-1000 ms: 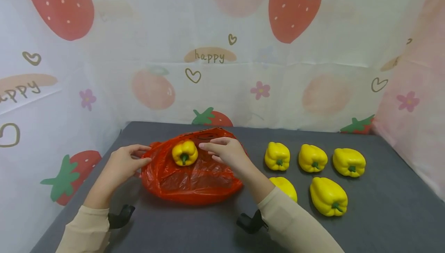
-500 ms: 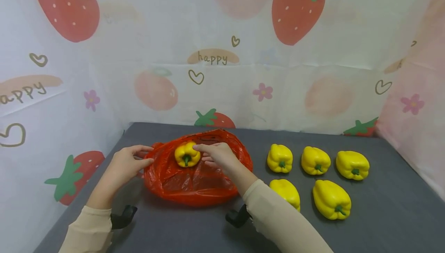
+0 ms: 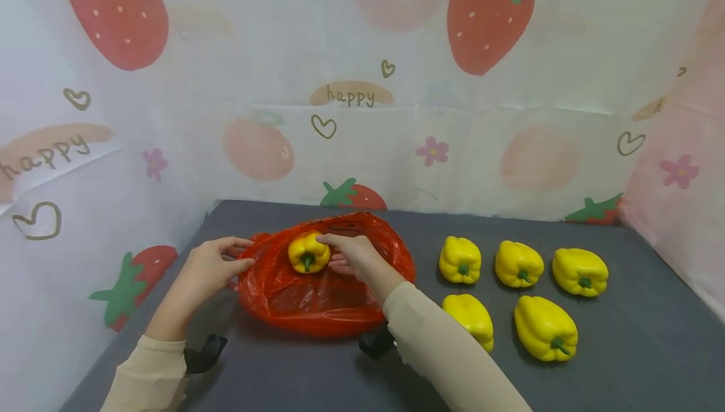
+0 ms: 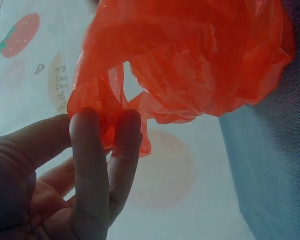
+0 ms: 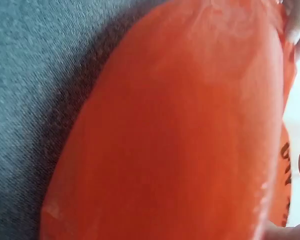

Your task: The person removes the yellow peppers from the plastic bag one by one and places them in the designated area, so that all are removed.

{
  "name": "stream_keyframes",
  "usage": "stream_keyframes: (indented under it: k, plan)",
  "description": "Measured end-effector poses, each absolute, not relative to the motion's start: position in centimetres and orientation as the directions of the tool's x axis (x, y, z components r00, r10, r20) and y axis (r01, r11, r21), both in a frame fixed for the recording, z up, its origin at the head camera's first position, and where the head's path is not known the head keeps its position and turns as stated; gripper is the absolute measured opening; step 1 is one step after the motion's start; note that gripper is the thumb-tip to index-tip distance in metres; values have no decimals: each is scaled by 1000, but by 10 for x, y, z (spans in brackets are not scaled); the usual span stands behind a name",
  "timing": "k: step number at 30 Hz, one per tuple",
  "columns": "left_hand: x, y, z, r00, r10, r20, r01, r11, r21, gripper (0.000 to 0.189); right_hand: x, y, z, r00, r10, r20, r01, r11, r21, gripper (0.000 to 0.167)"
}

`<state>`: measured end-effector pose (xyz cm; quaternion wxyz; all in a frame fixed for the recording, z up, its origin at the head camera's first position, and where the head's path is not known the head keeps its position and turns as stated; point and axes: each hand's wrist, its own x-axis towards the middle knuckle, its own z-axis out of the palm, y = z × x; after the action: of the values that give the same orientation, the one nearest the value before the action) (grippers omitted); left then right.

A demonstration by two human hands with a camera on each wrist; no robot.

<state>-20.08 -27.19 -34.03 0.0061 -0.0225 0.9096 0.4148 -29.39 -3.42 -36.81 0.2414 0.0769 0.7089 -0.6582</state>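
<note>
In the head view a red plastic bag [image 3: 328, 321] lies on the dark table with its mouth spread. One yellow bell pepper [image 3: 306, 256] sits inside it, green stem toward me. My left hand [image 3: 211, 267] pinches the bag's left edge; the left wrist view shows the fingers and thumb on the thin plastic [image 4: 110, 95]. My right hand [image 3: 358, 255] reaches over the bag's near rim, fingers fairly straight, a fingertip overlapping the pepper's upper right side. In the right wrist view the bag's wall [image 5: 165, 130] covers most of the picture.
Several more yellow bell peppers stand right of the bag: a back row including the one [image 3: 579, 270] farthest right, and two nearer ones, one [image 3: 469, 319] partly behind the right sleeve. A printed cloth [image 3: 362, 148] hangs behind the table [image 3: 294, 377] and along both sides.
My right hand has moved left and down into the bag's mouth, up to the pepper. The mouth looks wider on the right. My left hand keeps its hold; the camera view has shifted slightly.
</note>
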Motion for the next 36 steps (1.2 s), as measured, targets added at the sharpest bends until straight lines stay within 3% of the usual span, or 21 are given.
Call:
stream_keyframes:
  k: [8,20,36]
  plan:
    - [-199,-268,-340,-998,-46,-35,-57,672,738,48,-299,-38,-373,-848,-214,-484,478,84,-874,80]
    - [-202,-269,-342,-999,-41,-35,-54,682,729,50,-302,-50,-377,-868,-169,-467,451,122,-884,84]
    - [-202,-270,-343,-999,-36,-21,-40,685,728,48,-302,-57,-375,-858,-152,-490,471,146,-870,76]
